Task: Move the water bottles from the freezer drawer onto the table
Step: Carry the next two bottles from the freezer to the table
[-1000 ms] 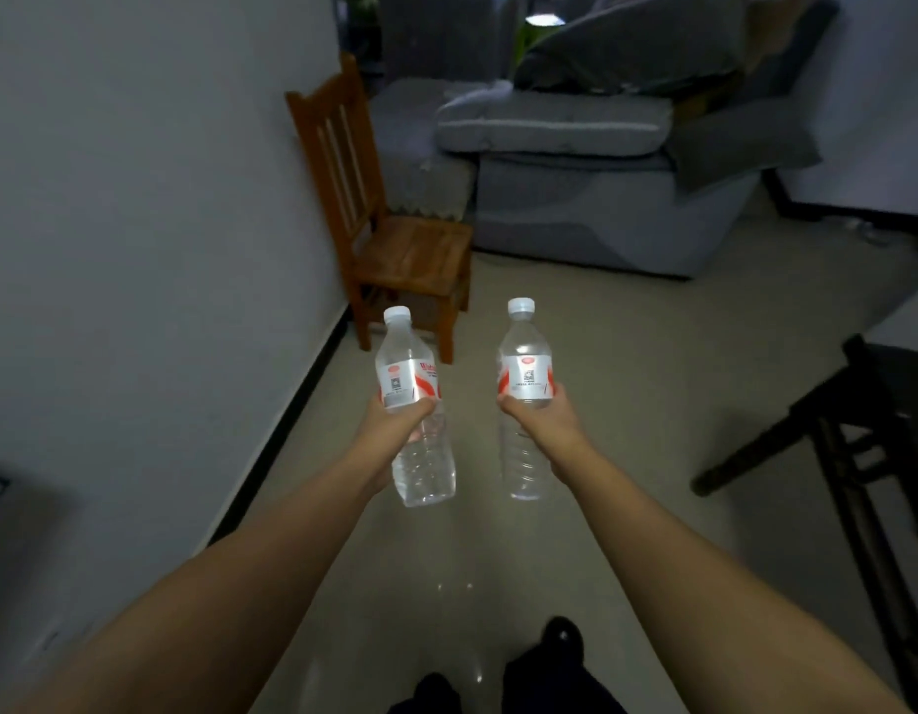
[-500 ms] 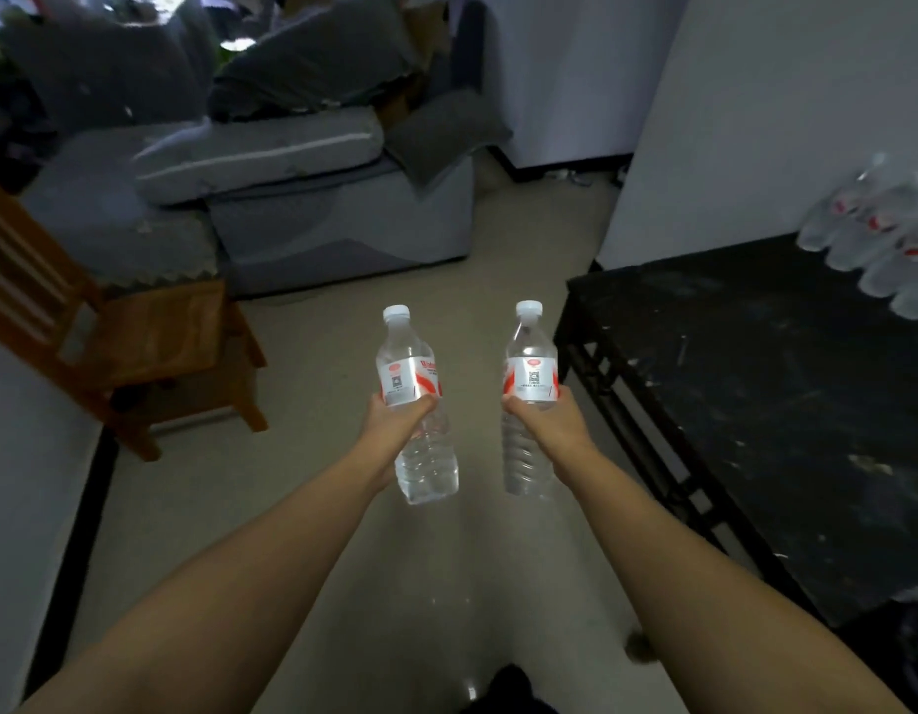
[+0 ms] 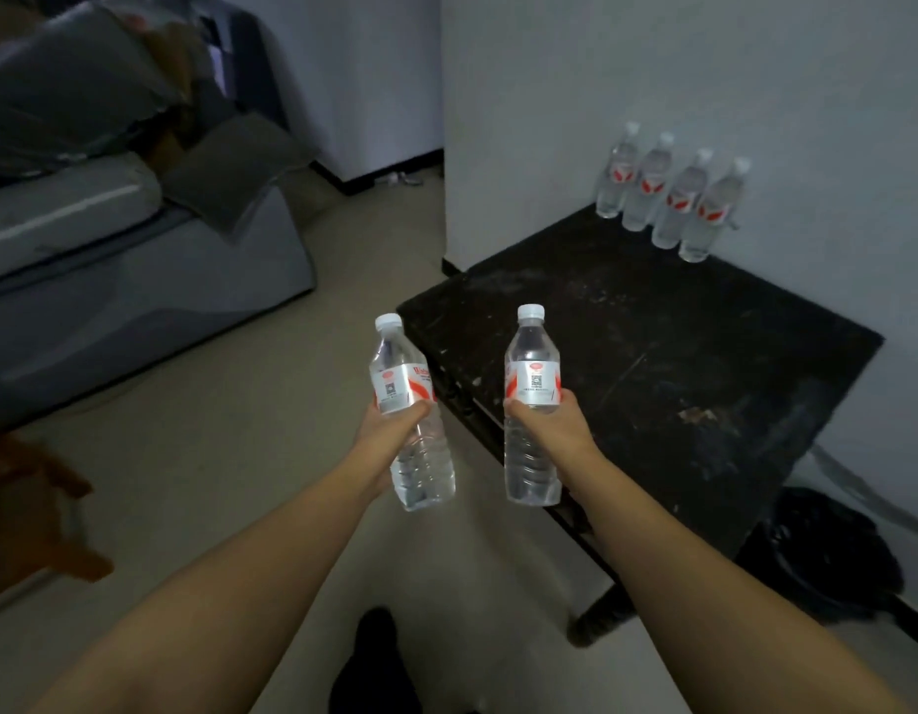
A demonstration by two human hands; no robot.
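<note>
Hands grip one upright bottle each, left hand [image 3: 390,430] and right hand [image 3: 544,430]; the table [image 3: 678,363] lies ahead to the right, nearer the right hand.

Both forearms reach forward from the lower corners of the frame and converge toward the middle. The left hand [image 3: 390,430] sits just left of center, its back and wrist turned to the camera, thumb lying across the front of a water bottle [image 3: 413,414] while the fingers wrap behind out of sight; that bottle leans slightly left at the top. The right hand [image 3: 547,430] sits just right of center at about the same height, curled round the middle of a second bottle [image 3: 531,404] held nearly upright. The 2 hands are near each other, not touching. Both arms are bare.
</note>
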